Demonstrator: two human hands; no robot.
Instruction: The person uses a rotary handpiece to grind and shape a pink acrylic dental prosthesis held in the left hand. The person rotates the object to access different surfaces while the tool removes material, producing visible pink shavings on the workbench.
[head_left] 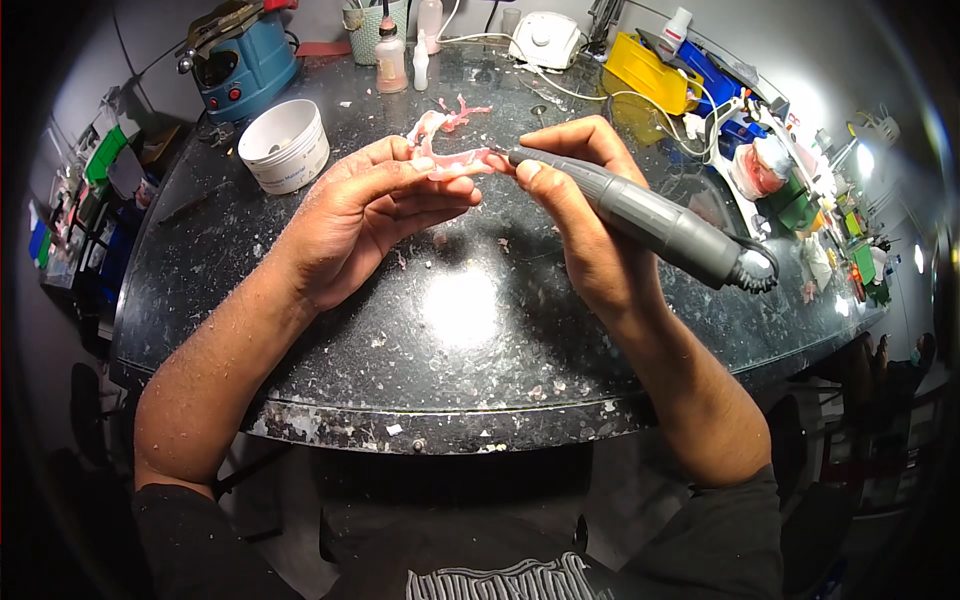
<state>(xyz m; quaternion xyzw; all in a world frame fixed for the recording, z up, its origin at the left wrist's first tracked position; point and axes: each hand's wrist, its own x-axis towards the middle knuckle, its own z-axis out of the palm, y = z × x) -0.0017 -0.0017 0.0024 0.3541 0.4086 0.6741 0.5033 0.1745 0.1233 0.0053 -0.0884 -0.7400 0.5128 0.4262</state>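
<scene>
My left hand grips a pink denture base between thumb and fingers, over the far middle of the table. In my right hand is a dark grey rotary handpiece, held like a pen. Its tip points left and meets the right end of the denture base, close to my right fingertips; the bur itself is too small to make out. A ragged, branching pink piece shows just beyond the denture base; whether it is joined to it I cannot tell.
White crumbs and pink scraps litter the dark table. A white tub stands at left, near a blue machine. Small bottles, a white control box with a cable, and a yellow bin line the back.
</scene>
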